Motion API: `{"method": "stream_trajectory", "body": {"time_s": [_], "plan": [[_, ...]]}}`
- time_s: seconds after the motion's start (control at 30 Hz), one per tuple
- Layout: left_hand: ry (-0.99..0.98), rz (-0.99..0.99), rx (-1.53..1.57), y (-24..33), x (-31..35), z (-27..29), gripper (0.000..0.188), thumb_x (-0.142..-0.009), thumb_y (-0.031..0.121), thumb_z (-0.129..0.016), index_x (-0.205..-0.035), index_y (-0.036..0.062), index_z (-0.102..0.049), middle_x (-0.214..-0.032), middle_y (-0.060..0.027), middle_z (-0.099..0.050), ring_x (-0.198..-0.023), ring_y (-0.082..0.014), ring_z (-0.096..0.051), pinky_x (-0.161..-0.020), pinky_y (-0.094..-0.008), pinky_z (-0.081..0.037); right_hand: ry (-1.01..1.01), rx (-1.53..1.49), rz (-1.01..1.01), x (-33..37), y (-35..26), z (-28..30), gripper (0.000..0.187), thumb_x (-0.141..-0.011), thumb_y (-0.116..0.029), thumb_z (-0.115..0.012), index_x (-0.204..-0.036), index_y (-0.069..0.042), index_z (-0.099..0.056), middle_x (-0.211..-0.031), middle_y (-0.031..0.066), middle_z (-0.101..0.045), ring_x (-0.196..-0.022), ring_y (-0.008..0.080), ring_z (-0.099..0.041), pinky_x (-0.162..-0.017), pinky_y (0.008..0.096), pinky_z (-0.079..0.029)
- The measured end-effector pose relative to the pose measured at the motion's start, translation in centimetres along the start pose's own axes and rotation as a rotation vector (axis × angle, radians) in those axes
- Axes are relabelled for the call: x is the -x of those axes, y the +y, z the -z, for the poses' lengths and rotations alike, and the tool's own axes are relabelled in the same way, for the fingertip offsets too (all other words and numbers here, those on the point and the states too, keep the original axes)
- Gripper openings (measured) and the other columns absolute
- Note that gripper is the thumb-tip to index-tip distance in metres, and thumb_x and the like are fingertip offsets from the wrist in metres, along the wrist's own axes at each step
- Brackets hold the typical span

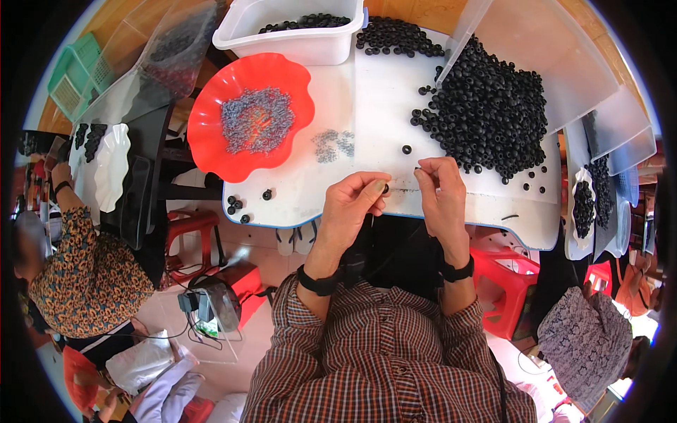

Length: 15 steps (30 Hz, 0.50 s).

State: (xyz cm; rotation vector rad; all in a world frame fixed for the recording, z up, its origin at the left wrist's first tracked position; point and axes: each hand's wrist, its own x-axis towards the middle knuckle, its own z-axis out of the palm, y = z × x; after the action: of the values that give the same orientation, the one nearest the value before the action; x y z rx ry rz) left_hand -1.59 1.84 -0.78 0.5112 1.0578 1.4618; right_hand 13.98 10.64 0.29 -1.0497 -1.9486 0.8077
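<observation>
Over the near edge of the white table [317, 84], my left hand [349, 208] pinches a small black ring-shaped part [386, 189] between thumb and fingertips. To its right, my right hand [444, 197] is closed in a pinch on something small and dark that I cannot make out. The two hands are apart. One loose black ring [407, 149] lies just beyond them. A big heap of similar black rings [493, 106] spreads across the right of the table. Small shiny greyish pieces [257, 120] fill the middle of a red scalloped bowl [201, 127] on the left.
A white tub [282, 44] with black parts stands at the back. A clear plastic bin [525, 49] lies tipped behind the heap. Small clear pieces [333, 146] lie mid-table. Several black parts [236, 206] sit by the left edge. People work at both sides, near red stools [501, 285].
</observation>
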Motion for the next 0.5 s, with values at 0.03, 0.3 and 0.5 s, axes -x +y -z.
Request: {"method": "stream_trajectory", "body": {"time_s": [0.03, 0.3, 0.5], "plan": [[0.028, -0.015, -0.024, 0.1, 0.1, 0.2, 0.020, -0.096, 0.013, -0.060, -0.107, -0.0019, -0.066, -0.086, -0.0054, -0.067, -0.067, -0.0061, -0.057, -0.060, -0.0191, -0.048, 0.024, 0.060, 0.009, -0.1, 0.1, -0.2, 0.012, -0.086, 0.003, -0.061, -0.098, 0.001, -0.058, -0.086, 0.0109, -0.057, -0.071, 0.0231, -0.060, -0.063, 0.0319, -0.049], [0.130, -0.144, -0.029, 0.7, 1.1, 2.4, 0.021, -0.096, 0.014, -0.060, -0.108, -0.0019, -0.066, -0.088, -0.0063, -0.067, -0.070, -0.0077, -0.057, -0.062, -0.0208, -0.048, 0.089, 0.289, 0.058, -0.2, 0.6, -0.7, 0.011, -0.084, 0.001, -0.063, -0.094, -0.001, -0.063, -0.091, 0.0122, -0.059, -0.075, 0.0294, -0.062, -0.064, 0.0365, -0.051], [0.211, -0.183, 0.091, 0.8, 1.8, 2.8, 0.021, -0.096, 0.014, -0.059, -0.109, -0.0022, -0.065, -0.089, -0.0063, -0.067, -0.070, -0.0080, -0.057, -0.064, -0.0213, -0.047, 0.147, 0.345, 0.097, -0.3, -1.6, -1.6, 0.014, -0.081, 0.001, -0.065, -0.095, -0.003, -0.065, -0.092, 0.0103, -0.060, -0.077, 0.0282, -0.062, -0.065, 0.0368, -0.052]]}}
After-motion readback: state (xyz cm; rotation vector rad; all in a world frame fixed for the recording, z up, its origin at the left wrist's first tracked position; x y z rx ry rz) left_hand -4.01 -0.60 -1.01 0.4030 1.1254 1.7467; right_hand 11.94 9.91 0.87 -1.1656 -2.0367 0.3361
